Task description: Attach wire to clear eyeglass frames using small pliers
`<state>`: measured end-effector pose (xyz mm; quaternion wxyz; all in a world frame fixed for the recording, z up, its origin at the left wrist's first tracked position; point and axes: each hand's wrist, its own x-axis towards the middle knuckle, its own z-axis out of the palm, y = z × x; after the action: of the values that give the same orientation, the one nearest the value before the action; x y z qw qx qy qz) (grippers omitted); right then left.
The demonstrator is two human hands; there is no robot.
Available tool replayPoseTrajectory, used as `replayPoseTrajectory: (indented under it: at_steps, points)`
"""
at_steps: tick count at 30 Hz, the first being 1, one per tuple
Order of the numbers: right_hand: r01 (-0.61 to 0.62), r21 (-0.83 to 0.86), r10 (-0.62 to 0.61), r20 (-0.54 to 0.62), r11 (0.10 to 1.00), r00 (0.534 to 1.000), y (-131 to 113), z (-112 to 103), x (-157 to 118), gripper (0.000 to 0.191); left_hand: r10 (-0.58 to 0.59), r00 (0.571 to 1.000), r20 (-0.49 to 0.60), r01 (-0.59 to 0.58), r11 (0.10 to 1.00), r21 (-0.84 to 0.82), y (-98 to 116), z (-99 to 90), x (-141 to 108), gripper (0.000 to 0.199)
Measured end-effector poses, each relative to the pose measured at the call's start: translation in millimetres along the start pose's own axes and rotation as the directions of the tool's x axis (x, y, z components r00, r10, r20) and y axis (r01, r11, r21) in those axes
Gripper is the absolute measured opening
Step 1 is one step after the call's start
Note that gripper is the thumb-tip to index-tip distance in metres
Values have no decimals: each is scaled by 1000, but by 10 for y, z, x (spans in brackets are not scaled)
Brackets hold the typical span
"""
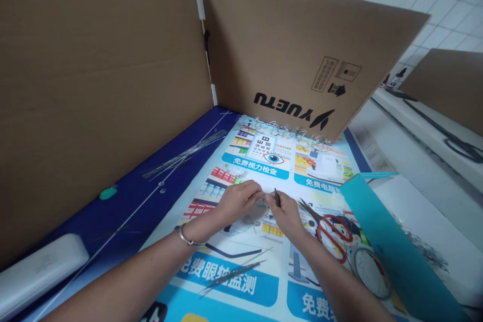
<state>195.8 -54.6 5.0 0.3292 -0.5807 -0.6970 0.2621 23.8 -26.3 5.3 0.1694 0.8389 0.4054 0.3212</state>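
Both hands meet over the middle of the printed poster (264,256). My left hand (241,198), with a silver bangle on its wrist, is closed in a pinch at a small clear piece (265,198). Close on its right, my right hand (285,213) pinches the same piece, and a dark pointed tool (277,197) sticks up from its fingers. The tool's lower part is hidden by the fingers. Under the hands lies a round clear item (256,213), partly covered. Scissors with red handles (332,231) lie just right of my right hand.
Cardboard panels (302,50) stand behind and at left. Small clear pieces line the back panel's foot. Thin wires (184,156) lie at left, more (234,276) in front. A teal strip (396,246), a wire heap (426,249), a clear round lid (372,271) and a white case (41,274) are around.
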Motion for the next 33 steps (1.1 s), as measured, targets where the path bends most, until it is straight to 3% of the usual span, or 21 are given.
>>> replayPoseTrajectory:
  at_steps: [15, 23, 28, 33]
  points:
    - [-18, 190, 1, 86, 982, 996, 27, -19, 17, 18, -39, 999, -15, 37, 991, -125, 9, -9, 12, 19]
    - [23, 173, -30, 37, 985, 999, 21, -20, 29, 13, -87, 996, 19, 89, 974, -211, 25, -8, 22, 20]
    - [-75, 316, 66, 39, 946, 997, 56, 2, 33, 15, -138, 986, 95, 164, 909, -383, 62, -80, 66, 22]
    - [-180, 435, 208, -17, 882, 978, 142, -59, 83, 21, -211, 975, 73, 218, 824, -523, -7, -87, 77, 25]
